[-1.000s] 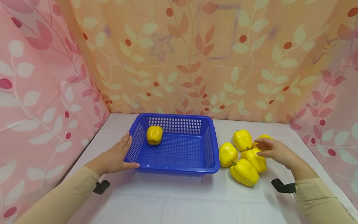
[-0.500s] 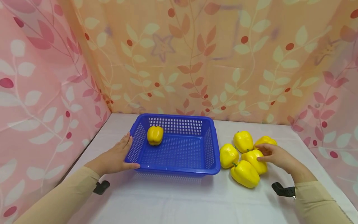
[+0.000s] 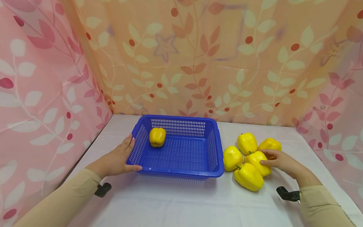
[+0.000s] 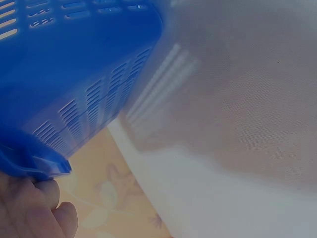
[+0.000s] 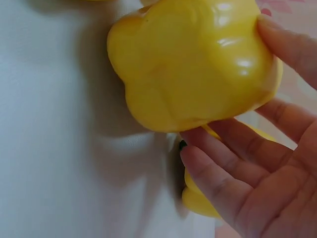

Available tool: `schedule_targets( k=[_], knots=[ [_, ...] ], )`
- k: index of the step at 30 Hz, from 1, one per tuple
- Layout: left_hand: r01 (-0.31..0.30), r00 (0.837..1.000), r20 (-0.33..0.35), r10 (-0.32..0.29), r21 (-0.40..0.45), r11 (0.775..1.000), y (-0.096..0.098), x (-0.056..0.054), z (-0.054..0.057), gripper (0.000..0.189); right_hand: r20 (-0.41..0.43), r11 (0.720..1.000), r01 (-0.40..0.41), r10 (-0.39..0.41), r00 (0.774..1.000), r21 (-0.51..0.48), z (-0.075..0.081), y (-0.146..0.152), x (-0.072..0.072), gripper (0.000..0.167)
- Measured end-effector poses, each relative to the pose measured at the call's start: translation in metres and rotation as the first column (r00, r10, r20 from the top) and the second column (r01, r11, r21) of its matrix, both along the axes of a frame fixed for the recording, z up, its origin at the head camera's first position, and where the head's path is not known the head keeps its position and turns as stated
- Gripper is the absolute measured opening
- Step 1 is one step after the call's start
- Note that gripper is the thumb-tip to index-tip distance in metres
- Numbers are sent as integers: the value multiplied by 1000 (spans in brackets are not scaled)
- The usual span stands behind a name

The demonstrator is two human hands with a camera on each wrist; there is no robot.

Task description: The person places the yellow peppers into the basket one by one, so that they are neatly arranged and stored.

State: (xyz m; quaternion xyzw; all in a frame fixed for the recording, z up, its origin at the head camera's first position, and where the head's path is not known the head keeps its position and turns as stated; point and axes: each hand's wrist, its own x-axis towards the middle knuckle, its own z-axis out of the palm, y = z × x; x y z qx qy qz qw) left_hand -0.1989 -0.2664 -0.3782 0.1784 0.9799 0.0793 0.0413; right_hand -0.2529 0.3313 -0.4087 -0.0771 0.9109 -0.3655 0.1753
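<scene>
My left hand (image 3: 117, 157) rests against the left side of a blue plastic basket (image 3: 181, 172), fingers straight along the rim and thumb on the front rim. Its fingers (image 4: 42, 218) show below the rim in the left wrist view. One yellow bell pepper (image 3: 157, 137) sits inside, toward the back left. My right hand (image 3: 285, 162) holds another yellow bell pepper (image 5: 193, 69), with the thumb on one side and fingers reaching round the other. That pepper is in the middle of a group right of the basket; part of it is hidden behind the hand.
Around the held pepper lie several yellow bell peppers: one against the basket (image 3: 232, 158), one in front (image 3: 249, 178), one behind (image 3: 247, 143) and one at the far right (image 3: 270, 144). A white cloth (image 3: 170, 205) covers the table. Floral curtains (image 3: 198, 63) enclose it.
My right hand has come slightly lower onto the middle pepper, and the far-right pepper behind it shows more. The left hand and basket stay in place.
</scene>
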Motion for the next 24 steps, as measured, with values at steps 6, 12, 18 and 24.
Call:
schedule_targets(
  k=[6, 12, 18, 24],
  knots=[
    [-7, 1000, 2, 7, 2, 1000, 0, 1, 1, 120, 18, 999, -26, 26, 999, -34, 1, -3, 1, 68],
    [-5, 1000, 3, 5, 5, 1000, 1, 2, 2, 118, 43, 998, -39, 42, 998, -59, 0, -6, 1, 68],
    [-3, 1000, 4, 3, 7, 1000, 1, 2, 3, 118, 36, 995, -71, 74, 997, -74, -2, -6, -1, 68],
    [-4, 1000, 2, 4, 6, 1000, 1, 1, 2, 117, 30, 996, -65, 67, 997, -56, -4, -4, -3, 68]
  ],
)
